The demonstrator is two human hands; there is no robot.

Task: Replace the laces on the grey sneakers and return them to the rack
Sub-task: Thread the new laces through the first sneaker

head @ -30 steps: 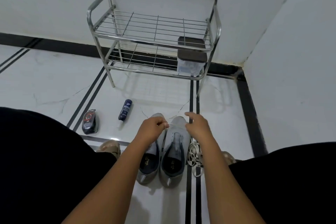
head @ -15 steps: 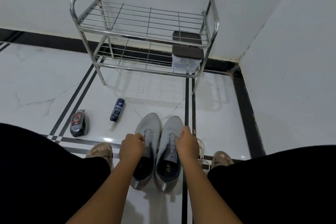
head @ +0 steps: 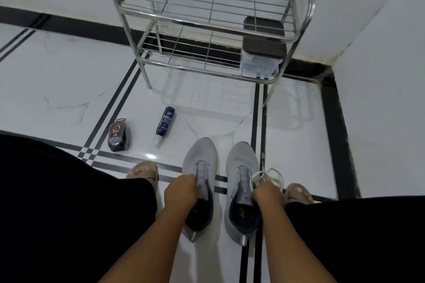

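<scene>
Two grey sneakers stand side by side on the white floor, toes pointing away from me. My left hand [head: 180, 192] grips the left sneaker [head: 199, 156] at its tongue and collar. My right hand [head: 266, 193] grips the right sneaker [head: 241, 158] at its collar. Neither sneaker shows laces in its eyelets. A bundle of white laces [head: 269, 176] lies on the floor just right of the right sneaker, by my right hand. The steel rack [head: 207, 18] stands ahead against the wall, with two wire shelves.
A clear box with a dark lid [head: 262, 53] sits on the rack's lower shelf at the right. A dark blue bottle [head: 164, 123] and a black shoe-polish sponge [head: 118, 136] lie on the floor to the left. My sandalled feet [head: 143, 172] flank the sneakers.
Both hands have come back from the sneakers' toes to their collars and taken hold of them. The two sneakers now stand further apart. The view has tilted down.
</scene>
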